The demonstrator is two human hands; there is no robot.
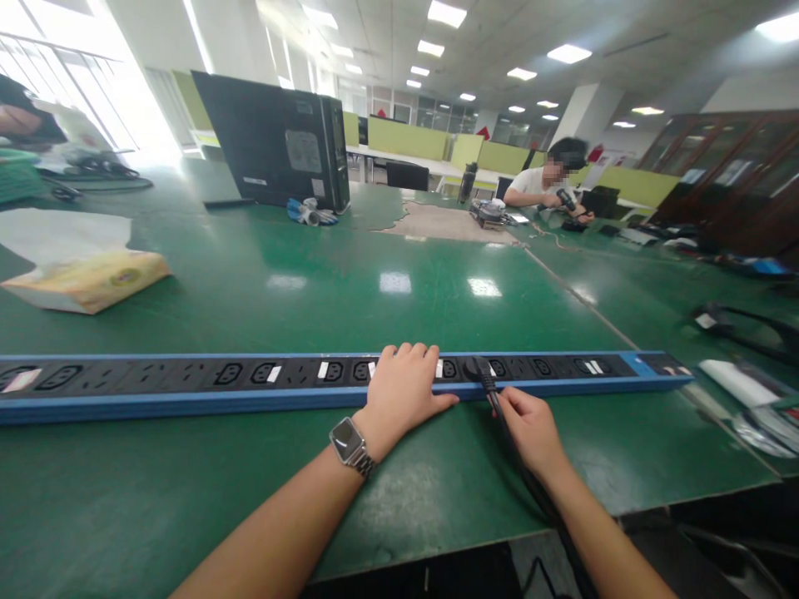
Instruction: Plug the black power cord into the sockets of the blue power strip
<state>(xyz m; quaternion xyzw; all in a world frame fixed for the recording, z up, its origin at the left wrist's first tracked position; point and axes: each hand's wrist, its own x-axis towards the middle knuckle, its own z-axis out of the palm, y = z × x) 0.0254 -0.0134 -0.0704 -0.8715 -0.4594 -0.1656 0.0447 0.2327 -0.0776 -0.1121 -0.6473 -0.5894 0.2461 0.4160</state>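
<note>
A long blue power strip (399, 398) with black sockets lies across the table in front of me. My left hand (404, 387), with a watch on its wrist, grips the strip near its middle. The fingers reach over the far edge and the thumb lies along the near edge. A black plug (479, 371) sits at a socket just right of that hand; I cannot tell how deep it is in. My right hand (529, 424) is closed round the black power cord (518, 466) just below the plug. From there the cord runs down over the table's front edge.
On the green table (187, 482) are a tissue pack (93, 274) at left, a black computer case (287, 150) and gloves (310, 212) behind. A person (546, 179) at the far right handles a dark tool. A clear-wrapped item (767, 428) lies right.
</note>
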